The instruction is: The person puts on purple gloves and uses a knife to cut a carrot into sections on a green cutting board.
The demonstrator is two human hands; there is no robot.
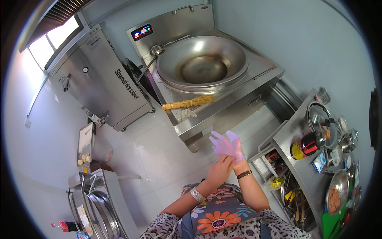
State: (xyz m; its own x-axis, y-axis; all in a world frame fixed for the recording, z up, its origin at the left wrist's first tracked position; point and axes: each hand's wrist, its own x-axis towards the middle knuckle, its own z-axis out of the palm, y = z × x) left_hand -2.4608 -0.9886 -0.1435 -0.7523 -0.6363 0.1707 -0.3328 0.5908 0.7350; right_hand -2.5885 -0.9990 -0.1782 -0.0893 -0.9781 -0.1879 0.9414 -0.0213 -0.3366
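Observation:
My left hand (221, 169) is bare and pinches the cuff of a thin, see-through purple glove (227, 147) at my right wrist. That glove covers my right hand (226, 145), whose fingers are spread and hold nothing. A white band (197, 194) sits around my left wrist, a brown bracelet (244, 174) around my right. Both hands are above the floor in front of my flowered apron (219, 219). Beyond them stands a steel cooking range with a large wok (206, 62). A straw brush (188, 103) and a crumpled whitish cloth or bag (187, 114) lie at its front.
A ladle (156, 50) leans at the wok's left. A steamed rice cabinet (101, 77) stands further left. On the right, a steel table (288, 161) holds a lidded pot (317, 116), bottles and a bowl of minced meat (334, 198). A tray (86, 140) with pale dough balls is at left.

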